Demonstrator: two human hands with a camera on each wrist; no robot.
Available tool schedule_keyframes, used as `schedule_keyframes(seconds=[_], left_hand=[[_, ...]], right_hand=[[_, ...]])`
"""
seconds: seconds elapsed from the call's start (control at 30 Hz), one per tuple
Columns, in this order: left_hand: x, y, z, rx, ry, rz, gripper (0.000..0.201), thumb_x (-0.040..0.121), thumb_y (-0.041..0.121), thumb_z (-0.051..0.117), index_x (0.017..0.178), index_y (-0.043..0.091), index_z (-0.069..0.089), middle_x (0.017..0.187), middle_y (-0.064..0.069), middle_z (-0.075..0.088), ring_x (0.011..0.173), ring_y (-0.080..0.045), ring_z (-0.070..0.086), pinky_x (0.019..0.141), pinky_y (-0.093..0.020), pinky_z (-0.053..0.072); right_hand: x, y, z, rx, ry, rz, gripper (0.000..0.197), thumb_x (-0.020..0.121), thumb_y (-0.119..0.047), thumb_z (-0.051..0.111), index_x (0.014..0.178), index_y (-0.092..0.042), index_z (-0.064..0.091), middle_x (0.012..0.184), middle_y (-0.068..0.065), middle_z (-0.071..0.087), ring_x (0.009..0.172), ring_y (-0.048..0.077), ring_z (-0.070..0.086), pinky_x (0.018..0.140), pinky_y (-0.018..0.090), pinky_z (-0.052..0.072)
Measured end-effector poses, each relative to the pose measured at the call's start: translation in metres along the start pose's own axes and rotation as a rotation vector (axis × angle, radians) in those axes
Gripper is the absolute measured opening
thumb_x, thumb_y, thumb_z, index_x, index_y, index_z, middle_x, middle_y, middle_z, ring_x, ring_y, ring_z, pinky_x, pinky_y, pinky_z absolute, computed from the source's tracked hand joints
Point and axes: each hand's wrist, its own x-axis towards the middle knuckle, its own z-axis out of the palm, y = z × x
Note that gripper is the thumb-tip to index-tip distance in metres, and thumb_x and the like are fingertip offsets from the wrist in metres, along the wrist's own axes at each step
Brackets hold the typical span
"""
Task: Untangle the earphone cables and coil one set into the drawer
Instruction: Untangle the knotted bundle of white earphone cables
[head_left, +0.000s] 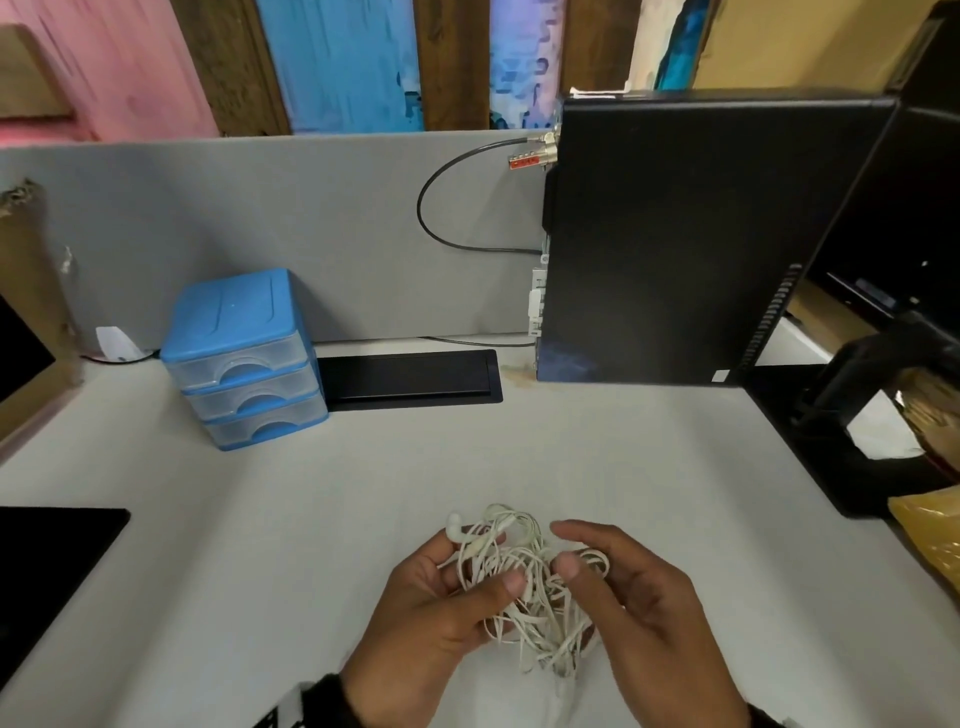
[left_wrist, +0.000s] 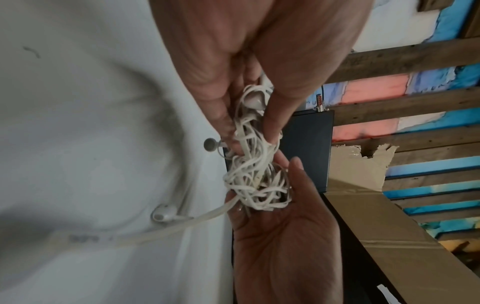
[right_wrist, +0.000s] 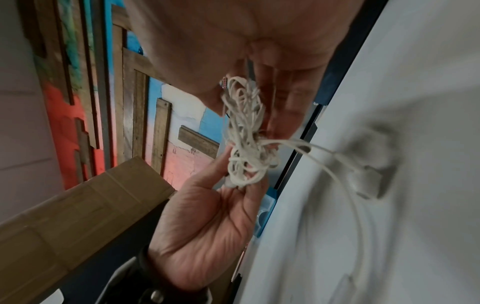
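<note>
A tangle of white earphone cables (head_left: 519, 577) hangs above the white desk (head_left: 311, 519), held between both hands. My left hand (head_left: 483, 561) grips its left side, thumb pressed over the strands and an earbud (head_left: 453, 527) sticking out by the fingers. My right hand (head_left: 566, 545) pinches the right side with thumb and fingers. In the left wrist view the tangle (left_wrist: 254, 181) spills from the left hand (left_wrist: 250, 133) into the right palm (left_wrist: 285, 205), and two earbuds (left_wrist: 163, 212) dangle. The right wrist view shows the tangle (right_wrist: 246, 156). The blue three-drawer unit (head_left: 244, 358) stands far left, drawers closed.
A black computer tower (head_left: 701, 234) stands at the back right against a grey partition (head_left: 260, 208). A black cable hatch (head_left: 410, 379) lies beside the drawers. A black mat (head_left: 47, 561) sits at the left, a monitor stand (head_left: 841, 415) and a yellow bag (head_left: 930, 540) at the right.
</note>
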Motion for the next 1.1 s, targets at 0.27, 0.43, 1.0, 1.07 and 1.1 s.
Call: schedule_keyframes(seconds=[0.27,0.43,1.0,1.07,1.1], left_hand=[[-0.003,-0.003,-0.002,0.137,-0.023,0.127,0.035,0.069,-0.003,0.075,0.103,0.003,0.07,0.1,-0.021,0.074,0.086,-0.028,0.071,0.074,-0.033,0.058],[-0.003,0.0,-0.002,0.138,0.041,0.143,0.026,0.069,0.004,0.075,0.094,0.011,0.073,0.097,-0.019,0.074,0.084,-0.027,0.071,0.072,-0.035,0.058],[0.006,0.009,-0.022,-0.024,0.09,0.089,0.031,0.07,0.006,0.072,0.101,0.01,0.067,0.094,-0.014,0.072,0.083,-0.023,0.069,0.074,-0.035,0.055],[0.006,0.012,-0.022,-0.038,0.091,0.085,0.031,0.071,0.006,0.072,0.101,0.011,0.067,0.095,-0.014,0.071,0.082,-0.023,0.069,0.076,-0.036,0.054],[0.006,0.013,-0.022,-0.043,0.094,0.086,0.03,0.071,0.006,0.072,0.1,0.012,0.068,0.094,-0.013,0.072,0.082,-0.023,0.069,0.077,-0.036,0.054]], right_hand=[[0.009,-0.002,-0.013,-0.283,-0.096,-0.003,0.014,0.084,-0.015,0.075,0.074,-0.025,0.076,0.072,-0.006,0.068,0.051,0.004,0.05,0.049,0.011,0.036],[0.017,-0.003,-0.021,-0.148,-0.033,0.011,0.024,0.088,0.002,0.065,0.071,-0.015,0.07,0.076,0.003,0.071,0.069,0.008,0.061,0.061,0.021,0.047],[0.025,-0.005,-0.031,0.376,-0.115,0.246,0.038,0.077,-0.004,0.065,0.113,-0.014,0.07,0.081,0.013,0.066,0.063,0.019,0.058,0.05,0.025,0.041],[0.025,-0.006,-0.031,0.328,-0.096,0.225,0.026,0.079,-0.004,0.064,0.104,-0.009,0.073,0.085,0.014,0.071,0.066,0.021,0.066,0.051,0.024,0.047],[0.024,-0.005,-0.032,0.282,-0.078,0.207,0.021,0.083,-0.001,0.064,0.1,-0.007,0.074,0.087,0.015,0.074,0.069,0.023,0.07,0.053,0.023,0.05]])
